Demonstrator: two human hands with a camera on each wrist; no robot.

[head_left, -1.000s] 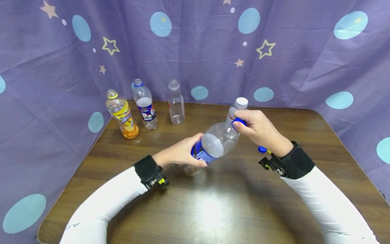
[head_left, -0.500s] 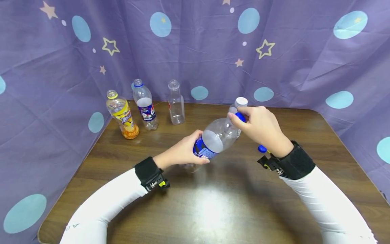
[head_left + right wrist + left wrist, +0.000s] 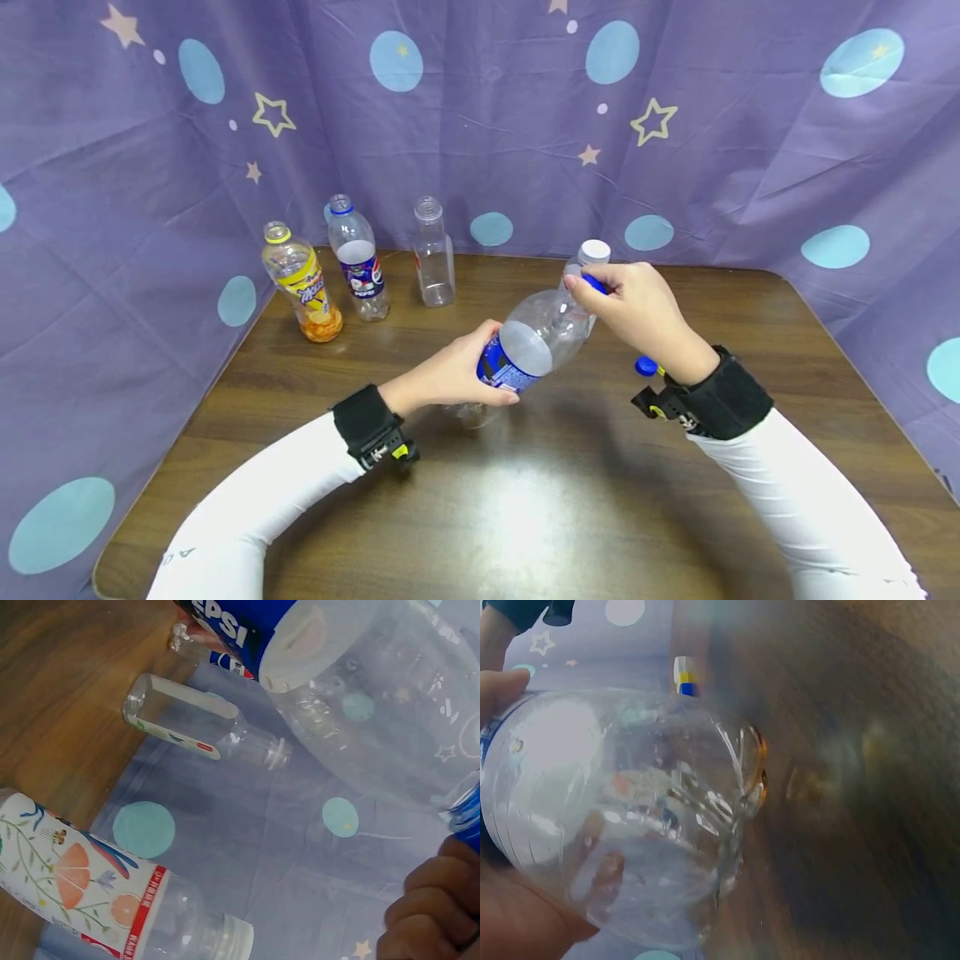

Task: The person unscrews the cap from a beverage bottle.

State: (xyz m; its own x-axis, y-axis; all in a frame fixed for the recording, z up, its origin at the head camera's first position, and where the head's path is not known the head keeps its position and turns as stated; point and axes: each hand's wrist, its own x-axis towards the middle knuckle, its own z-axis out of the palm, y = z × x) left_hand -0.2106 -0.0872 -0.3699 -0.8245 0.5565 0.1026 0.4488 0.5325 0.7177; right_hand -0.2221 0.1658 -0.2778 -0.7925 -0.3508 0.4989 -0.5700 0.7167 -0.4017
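Observation:
A large clear Pepsi bottle (image 3: 528, 346) with a blue label is held tilted above the table, its neck toward the upper right. My left hand (image 3: 461, 371) grips it around the label and lower body. At the neck, my right hand (image 3: 633, 308) pinches the blue cap (image 3: 595, 283) between thumb and fingers. The right wrist view shows curled fingers (image 3: 431, 911) against the blue cap (image 3: 469, 817). In the left wrist view the clear ridged base (image 3: 720, 810) of the bottle points away from the palm. Right behind the neck stands a white-capped bottle (image 3: 595, 252), partly hidden by the right hand.
At the back left stand uncapped bottles: a yellow-labelled one (image 3: 303, 287), a smaller Pepsi bottle (image 3: 362, 267) and a clear square one (image 3: 433, 258). A loose blue cap (image 3: 646, 366) lies near the right wrist, with something yellow beside it. A purple curtain (image 3: 480, 125) hangs behind the table.
The bottle has shifted slightly up and right with both hands. My right fingers have changed their hold on the blue cap, which shows at a different angle.

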